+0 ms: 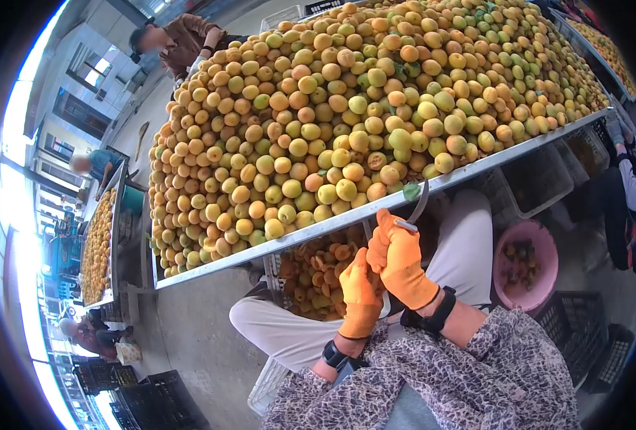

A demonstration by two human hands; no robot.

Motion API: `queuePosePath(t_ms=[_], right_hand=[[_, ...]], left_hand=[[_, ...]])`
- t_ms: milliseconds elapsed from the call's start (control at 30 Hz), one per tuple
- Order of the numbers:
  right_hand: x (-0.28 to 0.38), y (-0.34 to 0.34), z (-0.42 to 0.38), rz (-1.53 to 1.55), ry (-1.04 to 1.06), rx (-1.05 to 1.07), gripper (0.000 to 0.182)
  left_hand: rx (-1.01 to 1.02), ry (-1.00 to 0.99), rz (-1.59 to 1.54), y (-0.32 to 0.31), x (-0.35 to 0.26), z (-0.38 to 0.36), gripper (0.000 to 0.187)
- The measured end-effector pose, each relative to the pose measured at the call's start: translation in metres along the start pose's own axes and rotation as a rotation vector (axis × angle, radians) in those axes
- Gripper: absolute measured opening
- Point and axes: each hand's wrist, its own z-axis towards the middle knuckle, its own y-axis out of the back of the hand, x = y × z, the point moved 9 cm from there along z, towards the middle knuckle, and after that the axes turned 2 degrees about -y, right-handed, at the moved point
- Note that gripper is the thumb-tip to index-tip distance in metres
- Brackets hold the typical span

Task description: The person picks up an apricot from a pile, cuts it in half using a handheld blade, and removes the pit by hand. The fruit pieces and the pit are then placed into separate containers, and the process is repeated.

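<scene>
My right hand (404,265), in an orange glove, is closed round a small knife (422,204). The curved blade points up past the rim of the fruit table (296,244). My left hand (361,297), gloved the same way, is closed right beside the right one, fingers curled. Whatever lies between its fingers is hidden. Below both hands, between my knees, a crate holds split apricot halves (311,279). In front, the table carries a large heap of whole yellow-orange apricots (346,129), some greenish. A green leaf (412,191) lies at its near edge.
A pink basin (504,294) with dark scraps stands to the right, near black crates (572,330). Under the table is a white crate (533,190). Another fruit table (99,247) is at left. Several people sit or stand around, one person (189,43) at the far side.
</scene>
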Motion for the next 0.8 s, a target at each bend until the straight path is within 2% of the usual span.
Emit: queuePosePath(t_ms=[33, 100, 133, 200, 433, 500, 633, 700, 733, 767, 800], right_hand=[[-0.002, 0.008, 0.0, 0.034, -0.034, -0.077, 0.049], [-0.007, 0.017, 0.009, 0.118, -0.03, -0.094, 0.05], [-0.01, 0.021, 0.013, 0.156, -0.058, -0.119, 0.051], [-0.013, 0.027, 0.016, 0.204, -0.083, -0.151, 0.052], [-0.021, 0.027, 0.018, 0.191, -0.191, -0.14, 0.055], [-0.022, 0.025, 0.019, 0.191, -0.208, -0.122, 0.055], [-0.029, 0.021, 0.014, 0.179, -0.297, -0.062, 0.054], [-0.036, 0.02, 0.01, 0.177, -0.346, -0.049, 0.053], [-0.037, 0.017, 0.009, 0.205, -0.343, -0.041, 0.053], [-0.039, 0.014, 0.008, 0.233, -0.347, -0.029, 0.052], [-0.042, 0.011, 0.011, 0.224, -0.351, -0.016, 0.052]], left_hand=[[0.005, 0.005, 0.006, 0.003, 0.005, 0.005, 0.023], [0.128, -0.303, 0.207, -0.002, -0.013, 0.011, 0.023], [0.134, -0.301, 0.213, -0.005, -0.015, 0.009, 0.023], [0.116, -0.473, 0.476, -0.013, -0.031, -0.001, 0.031], [0.242, -0.518, 0.539, -0.017, -0.039, -0.006, 0.036], [0.263, -0.413, 0.539, -0.015, -0.035, -0.004, 0.038], [0.296, -0.358, 0.542, -0.012, -0.042, -0.005, 0.037], [0.449, -0.392, 0.609, -0.017, -0.05, -0.006, 0.033], [0.41, -0.309, 0.549, -0.018, -0.056, -0.013, 0.025], [0.399, -0.312, 0.541, -0.016, -0.056, -0.015, 0.025], [0.365, -0.454, 0.562, -0.016, -0.067, -0.019, 0.023]])
